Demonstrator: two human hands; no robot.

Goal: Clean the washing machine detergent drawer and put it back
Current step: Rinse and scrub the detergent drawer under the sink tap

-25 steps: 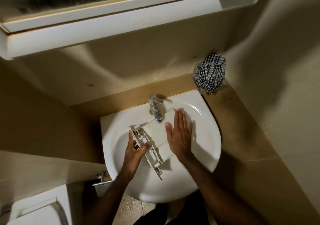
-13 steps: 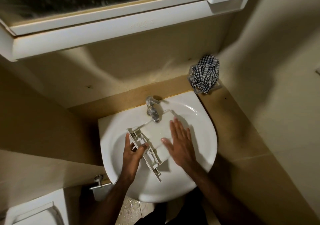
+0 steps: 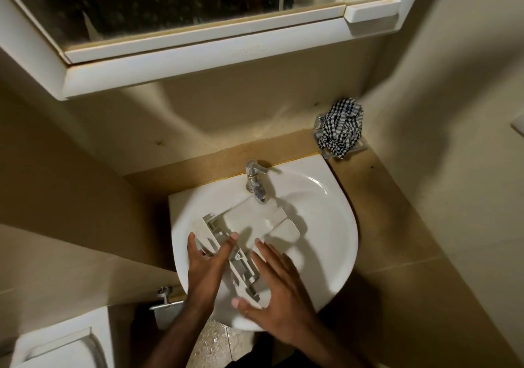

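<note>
The white plastic detergent drawer (image 3: 255,220) lies slanted in the white sink (image 3: 334,226), its far end under the chrome tap (image 3: 256,182). My left hand (image 3: 205,268) grips the drawer's ribbed front panel from the left, thumb across the top. My right hand (image 3: 279,285) lies flat on the drawer's near end with fingers spread, its thumb at the bottom corner of the panel. No water stream is visible from the tap.
A black-and-white checked cloth (image 3: 341,130) sits on a holder at the back right of the brown counter (image 3: 377,203). A white mirror cabinet (image 3: 198,52) hangs overhead. A toilet cistern (image 3: 56,342) is at lower left, a wall valve (image 3: 166,298) beside the sink.
My right hand slid from the drawer's far end, near the tap, down to its near end. My left hand kept its grip on the front panel.
</note>
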